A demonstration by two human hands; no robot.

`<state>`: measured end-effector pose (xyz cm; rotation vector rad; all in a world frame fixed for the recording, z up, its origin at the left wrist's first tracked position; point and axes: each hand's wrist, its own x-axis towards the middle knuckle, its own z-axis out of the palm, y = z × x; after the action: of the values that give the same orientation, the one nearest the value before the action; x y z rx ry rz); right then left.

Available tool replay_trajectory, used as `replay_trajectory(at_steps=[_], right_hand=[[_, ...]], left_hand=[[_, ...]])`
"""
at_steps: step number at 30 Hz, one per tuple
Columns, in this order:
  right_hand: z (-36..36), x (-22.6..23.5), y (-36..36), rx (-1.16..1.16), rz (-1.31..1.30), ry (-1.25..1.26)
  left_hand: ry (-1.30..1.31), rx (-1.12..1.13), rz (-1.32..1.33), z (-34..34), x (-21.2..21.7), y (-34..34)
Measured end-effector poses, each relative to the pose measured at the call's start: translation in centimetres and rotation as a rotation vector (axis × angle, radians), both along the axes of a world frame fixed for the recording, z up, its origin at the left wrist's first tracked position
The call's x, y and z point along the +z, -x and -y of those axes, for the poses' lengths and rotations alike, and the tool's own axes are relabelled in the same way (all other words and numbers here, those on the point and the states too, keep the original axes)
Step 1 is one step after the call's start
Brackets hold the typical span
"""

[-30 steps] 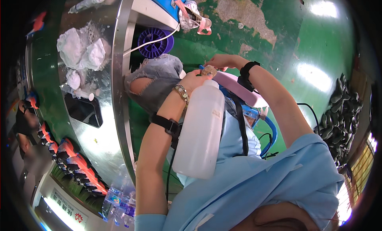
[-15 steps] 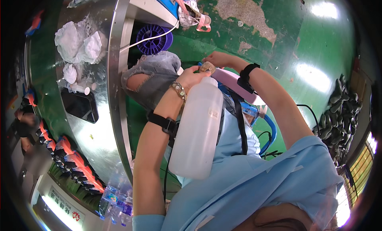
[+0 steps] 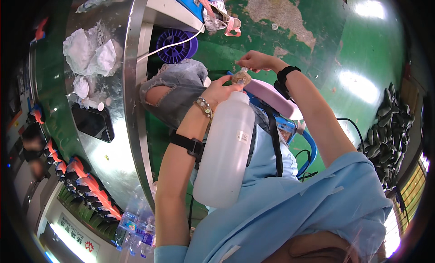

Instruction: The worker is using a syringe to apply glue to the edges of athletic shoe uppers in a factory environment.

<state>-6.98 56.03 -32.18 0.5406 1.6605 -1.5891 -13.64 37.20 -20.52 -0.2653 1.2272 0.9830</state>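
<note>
A large translucent white plastic bottle (image 3: 223, 156) lies across my lap, tilted, with its neck toward my hands. Just beyond that neck, my left hand (image 3: 219, 90) is closed round a small rounded brownish piece (image 3: 241, 78) that looks partly clear; its exact kind does not show. My right hand (image 3: 258, 62) has its fingers pinched together just past this piece, at a small whitish tip (image 3: 244, 69). What exactly the right fingers grip is too small to name.
A metal-topped table (image 3: 118, 156) on my left holds crumpled white tissues (image 3: 88, 52) and a black phone (image 3: 93, 122). A purple spool (image 3: 174, 45) stands below it. The pink seat (image 3: 274, 97) is beside my lap. Black shoe-shaped pieces (image 3: 385, 131) are piled at right; plastic bottles (image 3: 136, 226) stand lower left.
My right hand has risen slightly and a whitish tip now shows between its fingers and the brownish piece. The brownish piece has turned a little in my left hand. The bottle has barely shifted.
</note>
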Motion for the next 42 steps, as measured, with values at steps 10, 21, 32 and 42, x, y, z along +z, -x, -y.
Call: replay_trajectory(at_steps=[10,21,32,42], right_hand=[[-0.2,0.4,0.3,0.056,0.029,0.042],[-0.3,1.6,1.0,0.076,0.11,0.036],[0.4,1.0,0.6,0.142,0.146,0.013],[0.6,1.5,1.1,0.236,0.033,-0.102]], left_hand=[[0.017,-0.014,-0.036,0.0,-0.8,0.0],[-0.036,-0.049,-0.086,0.4,-2.8,0.0],[-0.041,-0.087,-0.122,1.0,-4.0,-0.5],[-0.072,-0.128,-0.173,1.2,-4.9,-0.3]])
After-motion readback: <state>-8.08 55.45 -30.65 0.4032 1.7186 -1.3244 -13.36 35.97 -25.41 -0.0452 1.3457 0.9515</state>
